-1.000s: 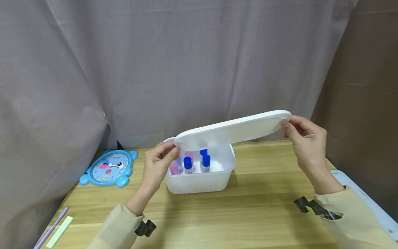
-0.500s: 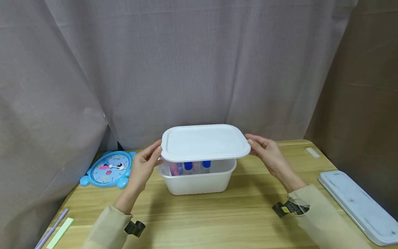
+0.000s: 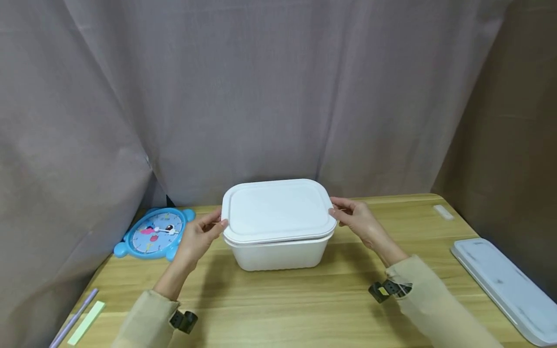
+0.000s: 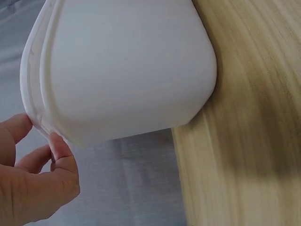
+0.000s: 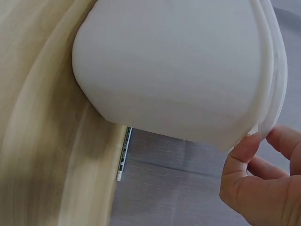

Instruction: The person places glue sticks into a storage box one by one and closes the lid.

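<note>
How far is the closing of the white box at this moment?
Nearly done. The lid lies flat on the box, covering its opening. The left hand and right hand pinch the lid's two ends. A thin seam shows under the rim, so pressing it fully down probably remains, then letting go.

The wooden tabletop (image 3: 330, 299) carries a lidded white box (image 3: 278, 251), blue clock (image 3: 153, 233), grey tray (image 3: 505, 287), and green strip (image 3: 84, 323).
</note>
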Motion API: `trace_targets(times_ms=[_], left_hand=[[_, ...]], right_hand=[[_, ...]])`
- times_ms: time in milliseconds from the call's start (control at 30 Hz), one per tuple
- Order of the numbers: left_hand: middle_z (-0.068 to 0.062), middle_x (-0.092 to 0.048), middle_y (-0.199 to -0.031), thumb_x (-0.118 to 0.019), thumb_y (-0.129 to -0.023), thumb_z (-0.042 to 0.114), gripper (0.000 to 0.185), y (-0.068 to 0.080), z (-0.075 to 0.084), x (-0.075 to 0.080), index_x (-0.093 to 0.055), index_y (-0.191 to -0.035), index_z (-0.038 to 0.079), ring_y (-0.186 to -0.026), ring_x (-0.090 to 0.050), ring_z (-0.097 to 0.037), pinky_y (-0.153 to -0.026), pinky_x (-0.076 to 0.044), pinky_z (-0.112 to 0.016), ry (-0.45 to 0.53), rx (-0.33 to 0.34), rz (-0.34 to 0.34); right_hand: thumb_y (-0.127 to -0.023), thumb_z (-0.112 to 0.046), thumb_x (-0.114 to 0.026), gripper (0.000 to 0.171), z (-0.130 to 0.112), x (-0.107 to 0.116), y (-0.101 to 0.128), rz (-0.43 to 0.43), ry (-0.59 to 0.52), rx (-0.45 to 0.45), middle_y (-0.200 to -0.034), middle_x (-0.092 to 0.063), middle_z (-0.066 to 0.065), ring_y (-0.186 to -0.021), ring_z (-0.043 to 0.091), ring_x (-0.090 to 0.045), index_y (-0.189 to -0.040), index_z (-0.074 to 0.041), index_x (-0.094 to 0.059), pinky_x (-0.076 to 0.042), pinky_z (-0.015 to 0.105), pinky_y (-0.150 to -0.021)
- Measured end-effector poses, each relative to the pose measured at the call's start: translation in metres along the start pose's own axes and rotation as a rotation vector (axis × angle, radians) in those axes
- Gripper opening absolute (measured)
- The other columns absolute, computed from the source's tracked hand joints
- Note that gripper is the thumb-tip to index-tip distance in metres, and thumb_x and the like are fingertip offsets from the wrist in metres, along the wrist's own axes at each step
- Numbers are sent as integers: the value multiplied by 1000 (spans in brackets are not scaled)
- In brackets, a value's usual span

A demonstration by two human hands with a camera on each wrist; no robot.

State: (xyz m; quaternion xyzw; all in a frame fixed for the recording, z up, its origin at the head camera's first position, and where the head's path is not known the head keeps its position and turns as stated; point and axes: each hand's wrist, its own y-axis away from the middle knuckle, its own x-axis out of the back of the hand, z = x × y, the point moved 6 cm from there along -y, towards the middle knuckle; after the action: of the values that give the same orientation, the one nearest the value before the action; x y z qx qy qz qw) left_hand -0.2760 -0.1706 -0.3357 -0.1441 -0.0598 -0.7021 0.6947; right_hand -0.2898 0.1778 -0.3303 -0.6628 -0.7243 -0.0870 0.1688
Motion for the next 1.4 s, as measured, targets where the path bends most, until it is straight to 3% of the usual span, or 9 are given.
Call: trace_targets(times_ms=[400, 700, 1000, 1133, 1233, 1400], left_hand=[[-19, -57, -118, -59, -93, 14, 43, 0, -9, -3, -51, -134, 1, -87, -57, 1, -80, -52, -16, 25, 35, -51], [-19, -56, -125, -59, -94, 16, 44, 2, -14, -2, -51, -134, 2, -91, -57, -3, -79, -52, -15, 29, 67, -44], [-20, -55, -127, -57, -94, 13, 43, 4, -18, -4, -49, -135, 2, -88, -57, 2, -81, -53, -16, 78, 89, -45], [-19, -54, -130, -57, -95, 14, 44, 4, -18, -4, -49, -136, 3, -92, -57, 1, -83, -54, -18, 79, 84, -54], [-20, -53, -132, -56, -95, 14, 44, 3, -17, -4, -48, -136, 1, -98, -58, -2, -86, -53, -20, 78, 72, -70], [-20, -55, -130, -58, -94, 15, 43, 4, -15, -6, -51, -133, -1, -106, -57, -12, -86, -52, -19, 36, 52, -83]], right_hand=[[-95, -9, -55, 45, 4, -4, 3, -4, -16, -3, -121, -54, 30, -77, 0, -53, -133, 11, -44, -51, 19, -66], [-94, -8, -55, 45, 5, -6, 10, 7, -25, -20, -117, -56, 27, -76, 0, -53, -134, 10, -44, -52, 19, -66], [-95, -8, -55, 47, 5, -8, 13, 7, -40, -1, -120, -54, 29, -83, -1, -56, -136, 10, -42, -54, 17, -72], [-96, -10, -54, 48, 6, -9, 15, -16, -74, 10, -133, -48, 30, -105, 13, -59, -137, 11, -38, -53, 17, -84], [-97, -12, -53, 51, 9, -10, 16, -37, -84, 12, -139, -42, 29, -119, 29, -51, -139, 10, -36, -51, 20, -89], [-97, -15, -52, 52, 10, -9, 19, -52, -75, 19, -140, -40, 29, -124, 38, -45, -140, 10, -34, -51, 23, -92]])
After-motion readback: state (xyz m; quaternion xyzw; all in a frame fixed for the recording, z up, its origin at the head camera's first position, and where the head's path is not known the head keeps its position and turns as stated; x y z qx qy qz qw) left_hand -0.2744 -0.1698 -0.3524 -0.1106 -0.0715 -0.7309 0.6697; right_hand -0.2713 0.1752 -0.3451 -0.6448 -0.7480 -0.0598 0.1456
